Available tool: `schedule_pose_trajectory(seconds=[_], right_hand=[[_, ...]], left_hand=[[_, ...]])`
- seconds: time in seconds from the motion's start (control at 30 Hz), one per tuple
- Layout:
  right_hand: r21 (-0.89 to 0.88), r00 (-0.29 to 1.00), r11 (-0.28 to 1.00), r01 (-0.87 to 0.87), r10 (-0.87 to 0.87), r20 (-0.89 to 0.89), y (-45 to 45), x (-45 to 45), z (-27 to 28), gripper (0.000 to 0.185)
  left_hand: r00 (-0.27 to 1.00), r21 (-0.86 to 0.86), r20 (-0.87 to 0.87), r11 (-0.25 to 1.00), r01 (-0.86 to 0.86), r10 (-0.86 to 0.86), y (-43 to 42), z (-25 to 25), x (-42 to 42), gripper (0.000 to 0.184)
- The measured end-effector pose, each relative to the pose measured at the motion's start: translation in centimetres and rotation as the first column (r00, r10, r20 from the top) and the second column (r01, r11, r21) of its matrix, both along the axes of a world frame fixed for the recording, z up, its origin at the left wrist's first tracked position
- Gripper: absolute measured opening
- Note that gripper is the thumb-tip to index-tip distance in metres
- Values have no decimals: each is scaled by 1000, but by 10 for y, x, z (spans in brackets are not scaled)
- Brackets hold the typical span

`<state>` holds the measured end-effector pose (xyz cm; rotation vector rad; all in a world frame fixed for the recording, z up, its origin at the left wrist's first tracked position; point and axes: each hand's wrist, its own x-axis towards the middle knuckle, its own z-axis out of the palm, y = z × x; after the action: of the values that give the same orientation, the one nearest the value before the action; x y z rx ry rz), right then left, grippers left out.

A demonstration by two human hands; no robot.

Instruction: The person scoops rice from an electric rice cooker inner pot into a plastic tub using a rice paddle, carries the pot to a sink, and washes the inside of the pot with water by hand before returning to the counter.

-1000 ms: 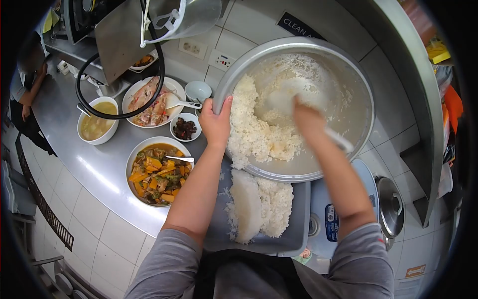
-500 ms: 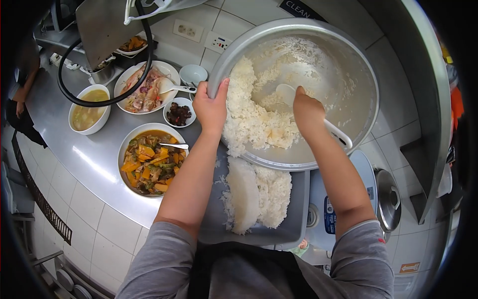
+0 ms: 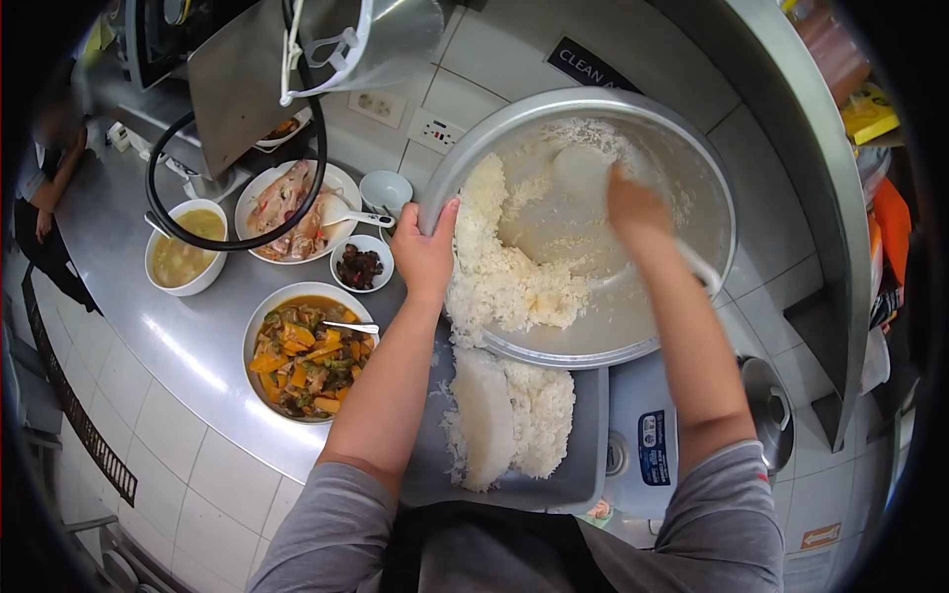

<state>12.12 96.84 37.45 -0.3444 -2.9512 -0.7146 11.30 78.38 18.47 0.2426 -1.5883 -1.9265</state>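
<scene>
My left hand (image 3: 425, 249) grips the left rim of a large metal basin (image 3: 714, 168), which tilts toward me. Inside the basin, white rice (image 3: 494, 272) is heaped along the left and lower side, with grains stuck to the far wall. My right hand (image 3: 638, 210), blurred by motion, is closed on a white paddle (image 3: 581, 176); its blade lies against the basin's inner wall and its handle end sticks out below my hand. Under the basin's lower edge stands a grey tub (image 3: 590, 435) holding a mound of rice (image 3: 539, 415) and a smooth moulded slab of rice (image 3: 481, 420).
On the steel counter (image 3: 148, 316) at left are a vegetable dish (image 3: 306, 356), a soup bowl (image 3: 185, 252), a plate of fish (image 3: 287, 212) and small bowls. Another person's arm (image 3: 61, 178) shows at far left. A lidded pot (image 3: 766, 405) stands at right.
My right hand and the paddle have moved up and right along the basin wall since half a second ago. My left hand keeps its hold on the rim. The view has shifted slightly.
</scene>
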Motion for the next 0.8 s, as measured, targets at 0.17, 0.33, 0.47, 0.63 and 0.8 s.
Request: schedule_pose_trajectory(seconds=[0.17,0.33,0.47,0.63,0.8], right_hand=[[60,974,989,-137,146,-175,2,-29,29,34],[33,984,993,-110,114,-138,-18,-32,16,34],[43,996,996,-82,81,25,-20,-31,-8,34],[-18,996,1000,-1,2,89,-19,-24,-24,40],[-49,959,985,-166,173,226,-7,-30,-140,32]], left_hand=[[1000,-20,27,1000,4,-3,-1,-2,2,35],[1000,43,-7,999,7,-7,3,-9,1,32],[1000,47,9,999,19,-19,3,-8,7,33],[998,22,58,1000,0,-2,1,-10,5,36],[999,14,41,1000,-16,16,4,-10,3,36]])
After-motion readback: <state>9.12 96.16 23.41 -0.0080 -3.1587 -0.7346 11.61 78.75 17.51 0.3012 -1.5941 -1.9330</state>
